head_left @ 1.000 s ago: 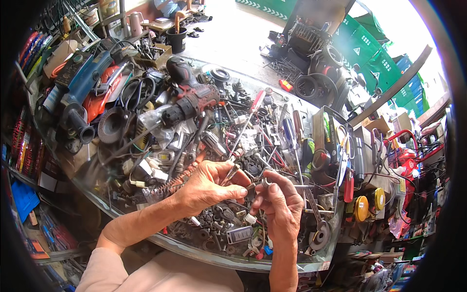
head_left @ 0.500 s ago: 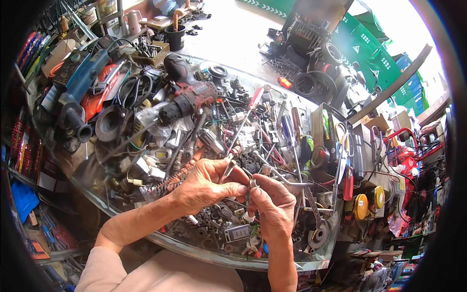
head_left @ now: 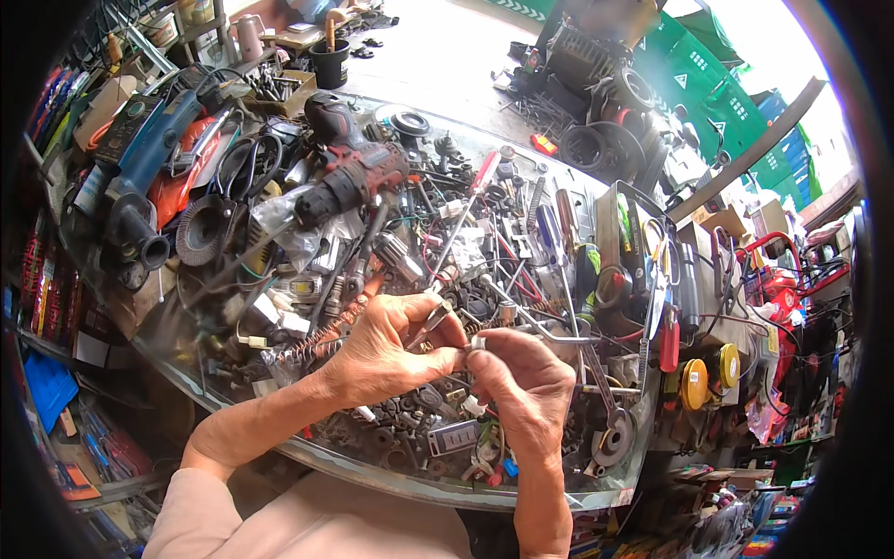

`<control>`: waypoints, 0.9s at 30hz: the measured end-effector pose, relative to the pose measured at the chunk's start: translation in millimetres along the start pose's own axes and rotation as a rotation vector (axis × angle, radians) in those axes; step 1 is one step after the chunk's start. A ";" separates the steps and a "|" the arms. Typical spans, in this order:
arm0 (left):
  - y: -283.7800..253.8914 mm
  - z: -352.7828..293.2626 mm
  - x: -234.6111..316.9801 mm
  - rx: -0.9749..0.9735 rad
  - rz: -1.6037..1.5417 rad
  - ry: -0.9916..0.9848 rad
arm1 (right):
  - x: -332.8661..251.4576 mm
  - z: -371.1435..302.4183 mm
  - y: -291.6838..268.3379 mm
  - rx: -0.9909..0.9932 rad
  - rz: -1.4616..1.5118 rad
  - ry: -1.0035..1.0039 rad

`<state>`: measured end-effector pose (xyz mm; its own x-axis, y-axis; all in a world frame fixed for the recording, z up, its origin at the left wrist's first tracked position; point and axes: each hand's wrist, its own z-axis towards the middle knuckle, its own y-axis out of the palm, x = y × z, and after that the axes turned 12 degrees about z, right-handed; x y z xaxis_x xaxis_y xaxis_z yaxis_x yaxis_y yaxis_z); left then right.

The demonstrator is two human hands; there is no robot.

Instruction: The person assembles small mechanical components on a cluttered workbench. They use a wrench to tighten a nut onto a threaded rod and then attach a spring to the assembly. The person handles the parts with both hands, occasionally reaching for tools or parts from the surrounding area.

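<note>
Above the middle of a cluttered workbench, my two hands meet at the fingertips. My left hand (head_left: 386, 349) is closed, with a slim metal piece with a rod-like end (head_left: 433, 321) between its thumb and fingers; its exact kind is unclear. My right hand (head_left: 529, 384) pinches a small pale, silvery piece (head_left: 478, 344) between thumb and forefinger, right against the left fingertips. Whether the two small pieces touch is hidden by the fingers. Just left of my left hand lies a copper-coloured coil spring (head_left: 326, 334) among loose parts.
A red and black cordless drill (head_left: 352, 177) lies behind my hands, with a blue angle grinder (head_left: 154, 158) farther left. Screwdrivers (head_left: 484, 177), scissors (head_left: 659, 279) and a metal disc (head_left: 612, 438) are to the right. Small hardware covers the glass-edged bench (head_left: 372, 480).
My right thumb and forefinger have shifted slightly and turned the small piece, now showing a paler face. The left hand keeps its grip, almost unmoved. The view has shifted a little.
</note>
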<state>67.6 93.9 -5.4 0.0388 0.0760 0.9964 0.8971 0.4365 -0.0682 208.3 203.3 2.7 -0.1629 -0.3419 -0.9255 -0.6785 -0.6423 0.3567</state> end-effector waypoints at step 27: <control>-15.1 9.9 -2.3 0.259 -0.122 -0.046 | 11.4 2.8 -8.4 -0.138 -0.940 -0.510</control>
<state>49.6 96.0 -7.2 -0.0874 0.0471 0.9951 0.7513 0.6590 0.0348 210.1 206.7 -11.2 0.0807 0.6346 -0.7686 -0.6055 -0.5813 -0.5435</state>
